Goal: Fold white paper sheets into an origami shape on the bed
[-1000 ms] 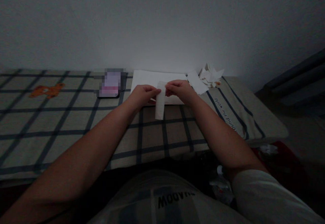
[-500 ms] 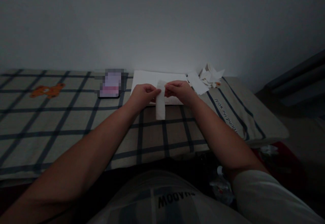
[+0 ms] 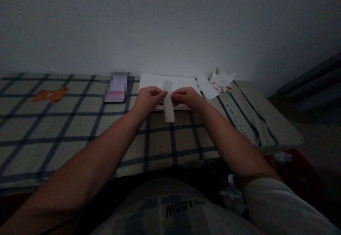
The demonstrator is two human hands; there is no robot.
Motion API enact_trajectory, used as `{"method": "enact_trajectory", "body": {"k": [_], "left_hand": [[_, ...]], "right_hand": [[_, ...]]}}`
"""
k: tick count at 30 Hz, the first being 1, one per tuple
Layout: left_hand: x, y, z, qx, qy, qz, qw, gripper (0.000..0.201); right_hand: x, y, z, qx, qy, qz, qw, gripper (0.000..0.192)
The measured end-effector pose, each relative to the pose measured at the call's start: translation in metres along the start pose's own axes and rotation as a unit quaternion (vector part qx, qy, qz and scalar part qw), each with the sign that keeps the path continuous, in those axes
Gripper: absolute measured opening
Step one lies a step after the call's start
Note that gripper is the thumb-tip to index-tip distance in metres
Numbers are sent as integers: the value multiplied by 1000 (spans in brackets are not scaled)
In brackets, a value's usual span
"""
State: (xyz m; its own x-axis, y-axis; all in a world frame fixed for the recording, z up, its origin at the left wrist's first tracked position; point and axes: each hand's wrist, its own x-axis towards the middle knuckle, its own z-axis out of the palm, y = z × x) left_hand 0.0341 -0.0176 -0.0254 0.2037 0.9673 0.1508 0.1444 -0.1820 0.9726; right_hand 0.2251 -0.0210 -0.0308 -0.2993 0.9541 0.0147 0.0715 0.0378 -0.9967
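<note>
A narrow white strip of folded paper (image 3: pixel 168 110) is held upright-lengthwise between my two hands, its near end hanging past the edge of the white sheets. My left hand (image 3: pixel 149 99) pinches its left edge with thumb and fingertips. On the other edge, my right hand (image 3: pixel 188 97) grips with thumb and forefinger pressed together; its other fingers are curled and partly hidden behind the strip. Beneath and behind the hands lie flat white paper sheets (image 3: pixel 149 80) against the wall.
Left of the sheets lies a phone (image 3: pixel 116 87), blurred out. Farther left is an orange cut-out shape (image 3: pixel 50 95). Folded white paper pieces (image 3: pixel 220 80) and a loose paper slip (image 3: pixel 208 87) sit to the right. A checked cloth (image 3: pixel 80 128) covers the surface; a plastic bottle (image 3: pixel 232 194) is below its edge.
The strip's near end has moved slightly away from me and to the right, and its far end has shifted left. My right hand has slid a little lower along it.
</note>
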Motion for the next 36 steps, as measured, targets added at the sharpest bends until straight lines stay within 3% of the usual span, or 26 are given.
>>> {"method": "enact_trajectory", "body": {"k": [4,12,23,36], "left_hand": [[1,0,1,-58,-5,-25,998,25],[5,-2,-4,-119,-66,-95,986,27],[5,-2,-1,-38,8,-41,998,23],[4,2,-5,-15,22,1,1000,23]], "right_hand": [[1,0,-1,-5,18,-29,999,18],[1,-1,-2,-9,68,-44,997,21],[1,0,-1,0,61,-39,997,23],[2,0,0,23,18,3,1000,21]]}}
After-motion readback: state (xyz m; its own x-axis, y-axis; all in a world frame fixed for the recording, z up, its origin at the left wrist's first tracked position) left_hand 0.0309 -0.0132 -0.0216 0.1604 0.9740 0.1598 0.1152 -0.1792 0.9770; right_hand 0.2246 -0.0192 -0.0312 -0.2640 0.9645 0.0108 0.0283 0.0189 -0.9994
